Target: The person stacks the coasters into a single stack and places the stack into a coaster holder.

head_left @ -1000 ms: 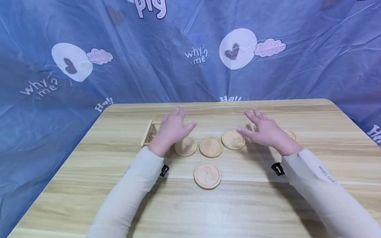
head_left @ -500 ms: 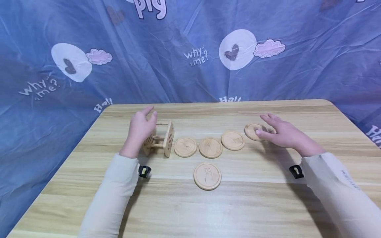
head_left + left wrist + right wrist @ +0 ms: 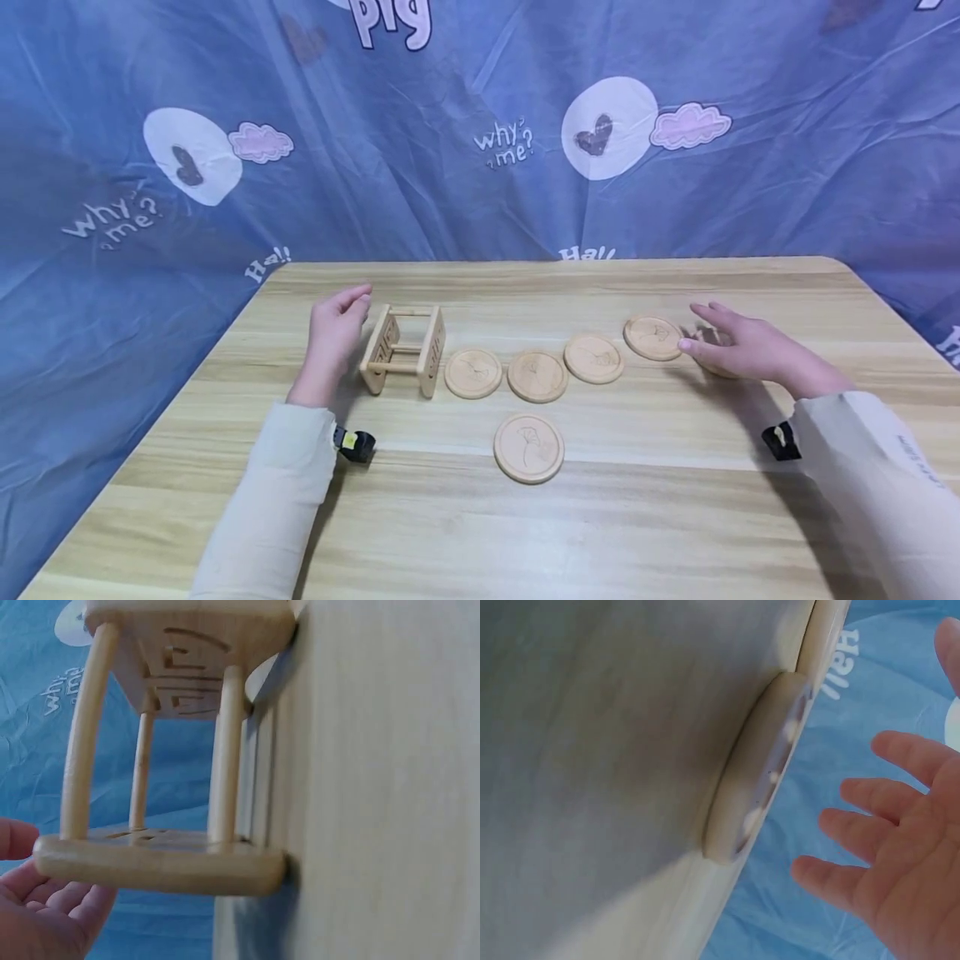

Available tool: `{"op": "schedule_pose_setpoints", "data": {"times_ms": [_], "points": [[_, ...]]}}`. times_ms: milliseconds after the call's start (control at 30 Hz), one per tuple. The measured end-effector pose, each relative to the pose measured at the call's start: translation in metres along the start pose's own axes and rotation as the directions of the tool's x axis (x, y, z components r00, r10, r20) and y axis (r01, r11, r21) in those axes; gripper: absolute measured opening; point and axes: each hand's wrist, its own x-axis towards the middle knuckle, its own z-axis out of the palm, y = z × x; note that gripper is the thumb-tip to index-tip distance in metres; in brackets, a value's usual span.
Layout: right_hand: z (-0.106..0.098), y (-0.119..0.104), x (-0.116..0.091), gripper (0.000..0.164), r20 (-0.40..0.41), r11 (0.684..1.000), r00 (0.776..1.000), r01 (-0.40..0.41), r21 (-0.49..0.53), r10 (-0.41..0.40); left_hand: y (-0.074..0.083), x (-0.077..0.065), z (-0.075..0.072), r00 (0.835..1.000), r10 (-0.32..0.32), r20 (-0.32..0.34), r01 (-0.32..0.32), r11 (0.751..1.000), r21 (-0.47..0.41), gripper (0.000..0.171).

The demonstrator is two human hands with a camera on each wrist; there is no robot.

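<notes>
A small wooden rack point(image 3: 433, 354), two carved side panels joined by round rods, stands on the table at the left. Beside its left panel is my left hand point(image 3: 333, 333), fingers loosely bent and holding nothing. In the left wrist view its fingers point(image 3: 67, 904) overlap the panel's edge. My right hand point(image 3: 750, 348) hovers with spread fingers above the rightmost wooden coaster point(image 3: 754, 776), partly covering it in the head view. Left of that hand lies another round coaster point(image 3: 654, 337) with an engraved leaf pattern.
More engraved coasters, a left one point(image 3: 473, 373), a middle one point(image 3: 537, 376) and a right one point(image 3: 594, 358), continue the row toward the rack. A single coaster point(image 3: 528, 448) lies nearer the front. Blue printed cloth point(image 3: 420, 167) hangs behind the wooden table point(image 3: 450, 533).
My left hand has moved left from over the rack to beside it, uncovering the rack. My right hand has moved right along the coaster row. The coasters stay in place.
</notes>
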Motion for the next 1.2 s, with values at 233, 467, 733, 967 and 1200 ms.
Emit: {"op": "schedule_pose_setpoints", "data": {"times_ms": [233,467,733,967,1200], "points": [[0.0,0.011,0.002,0.079,0.025,1.0,0.999,-0.026,0.002,0.026,-0.01,0.0,0.007,0.991,-0.128,0.026,0.13,0.961,-0.246,0.036],[0.001,0.018,0.004,0.082,0.056,0.998,0.997,-0.055,0.025,0.054,-0.019,-0.003,0.012,0.988,-0.15,0.035,0.154,0.955,-0.252,0.036],[0.004,0.022,0.005,0.089,0.099,0.998,0.993,-0.067,0.017,0.065,-0.022,-0.005,0.015,0.99,-0.135,0.05,0.143,0.958,-0.248,0.036],[0.005,0.023,0.008,0.096,0.109,0.998,0.993,-0.051,-0.034,0.054,-0.028,-0.004,0.016,0.99,-0.132,0.05,0.14,0.959,-0.246,0.037],[0.005,0.024,0.009,0.096,0.105,0.997,0.993,-0.047,-0.058,0.053,-0.031,-0.005,0.018,0.99,-0.134,0.043,0.141,0.96,-0.241,0.037]]}}
